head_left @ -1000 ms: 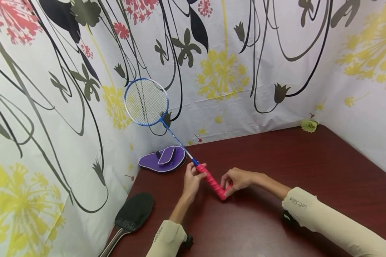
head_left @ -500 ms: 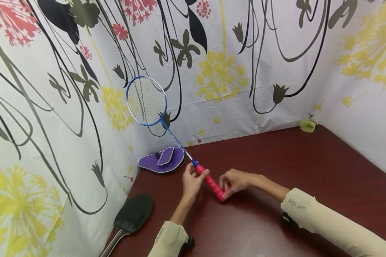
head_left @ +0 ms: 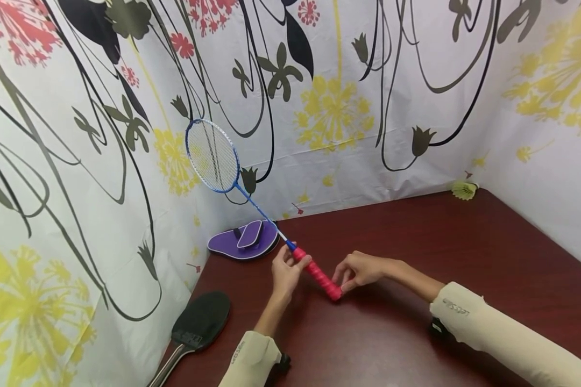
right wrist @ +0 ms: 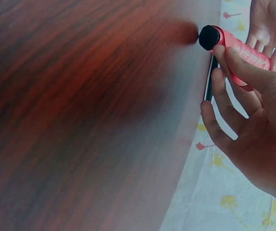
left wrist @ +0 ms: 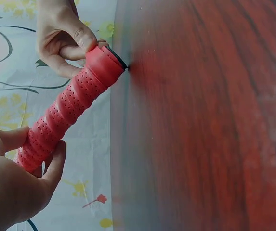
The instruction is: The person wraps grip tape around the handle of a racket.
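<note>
A badminton racket [head_left: 255,205] with a blue-and-white frame tilts up to the left, its handle end low over the table. Perforated red grip tape [left wrist: 63,108] winds around the handle in ridged turns. My left hand [head_left: 284,279] holds the upper handle between thumb and fingers, just below the blue cone. At the butt, my right hand [head_left: 364,267] pinches the red tape between thumb and index finger. The right wrist view shows the black butt cap [right wrist: 208,38] beside those fingertips, with the other right fingers spread loosely.
A purple paddle case [head_left: 244,242] lies at the table's back left corner. Along the left edge is a black table tennis paddle [head_left: 203,321]. A yellow shuttlecock [head_left: 465,190] sits in the far right corner. Flowered cloth [head_left: 339,177] hangs behind the dark red table [head_left: 416,226].
The racket head has turned to look narrower and shifted slightly left. My right hand has moved slightly right at the butt, and the red strip seen there earlier no longer shows in the head view.
</note>
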{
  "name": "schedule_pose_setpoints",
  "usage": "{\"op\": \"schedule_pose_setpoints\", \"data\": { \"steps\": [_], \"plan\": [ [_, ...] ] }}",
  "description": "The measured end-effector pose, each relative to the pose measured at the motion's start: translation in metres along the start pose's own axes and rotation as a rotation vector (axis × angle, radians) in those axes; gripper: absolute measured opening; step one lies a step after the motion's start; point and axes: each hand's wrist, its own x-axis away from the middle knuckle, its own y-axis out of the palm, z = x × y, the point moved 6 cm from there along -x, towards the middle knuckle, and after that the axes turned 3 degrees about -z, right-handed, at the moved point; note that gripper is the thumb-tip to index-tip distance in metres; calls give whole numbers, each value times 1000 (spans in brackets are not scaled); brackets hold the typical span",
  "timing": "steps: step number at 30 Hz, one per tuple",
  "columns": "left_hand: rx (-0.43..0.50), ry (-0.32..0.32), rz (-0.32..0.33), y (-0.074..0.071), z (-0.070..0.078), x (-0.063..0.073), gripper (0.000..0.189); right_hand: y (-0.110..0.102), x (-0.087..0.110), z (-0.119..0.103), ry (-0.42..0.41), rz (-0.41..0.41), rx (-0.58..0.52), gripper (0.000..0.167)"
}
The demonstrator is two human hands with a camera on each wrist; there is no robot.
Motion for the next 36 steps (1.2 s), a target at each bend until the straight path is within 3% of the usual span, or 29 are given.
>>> {"op": "schedule_pose_setpoints", "data": {
  "steps": [8,16,28,33,36],
  "plan": [
    [69,-54,-35,-1,-41,-18,58,2,-4,7,73,-10,-31,19],
    [88,-62,-118,7,-28,-20,67,5,-8,6,70,-48,4,13],
    [50,-8,-74,8,-28,-18,53,6,-14,6,114,4,64,31],
    [-37,23,-62,7,-29,-17,65,6,-14,5,104,22,72,32],
    [-33,34,-64,7,-31,-16,74,7,-13,4,89,9,28,28]
  ]
}}
